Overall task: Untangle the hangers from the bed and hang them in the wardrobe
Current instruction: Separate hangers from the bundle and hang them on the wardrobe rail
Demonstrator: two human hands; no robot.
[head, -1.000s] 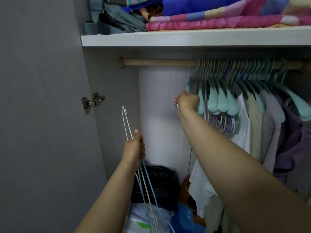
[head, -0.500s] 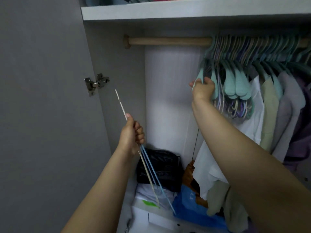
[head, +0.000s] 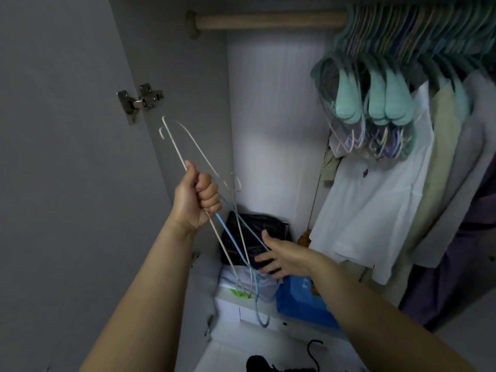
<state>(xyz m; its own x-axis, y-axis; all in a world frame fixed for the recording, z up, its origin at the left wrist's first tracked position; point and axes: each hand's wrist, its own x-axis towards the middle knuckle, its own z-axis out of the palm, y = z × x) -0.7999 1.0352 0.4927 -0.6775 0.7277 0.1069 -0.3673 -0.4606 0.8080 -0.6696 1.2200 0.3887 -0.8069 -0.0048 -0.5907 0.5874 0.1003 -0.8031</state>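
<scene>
Right hand point(head: 281, 257) lowered from rail to hangers point(head: 236, 237).

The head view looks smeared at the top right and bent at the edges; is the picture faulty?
Head view: the hung hangers are motion-blurred, while the left hand gripping the wire hangers is sharp; the wide lens bows the door; light is dim and even, without glare.
</scene>
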